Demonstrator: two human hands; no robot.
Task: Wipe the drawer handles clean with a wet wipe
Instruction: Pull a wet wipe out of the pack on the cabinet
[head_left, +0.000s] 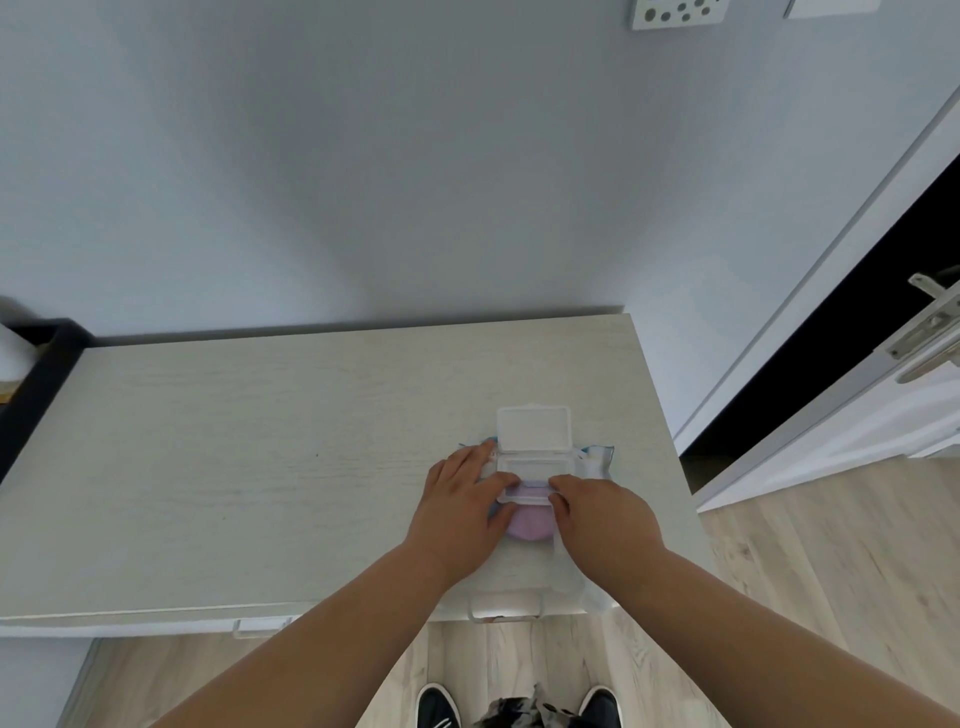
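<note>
A pack of wet wipes (530, 527) lies on the right part of a pale wooden cabinet top (260, 467), its clear plastic lid (534, 428) flipped open and standing up at the far side. My left hand (460, 506) rests flat on the pack's left side, thumb by the opening. My right hand (597, 512) lies on the right side, its fingertips curled at the front edge of the opening; whether it pinches a wipe I cannot tell. Two clear drawer handles (506, 613) (260, 626) peek out under the cabinet's front edge.
A grey wall stands behind the cabinet. A dark-edged object (36, 384) sits at the far left. To the right is an open white door with a metal lever handle (930, 343). Wooden floor (831, 571) and my dark shoes (439, 704) lie below.
</note>
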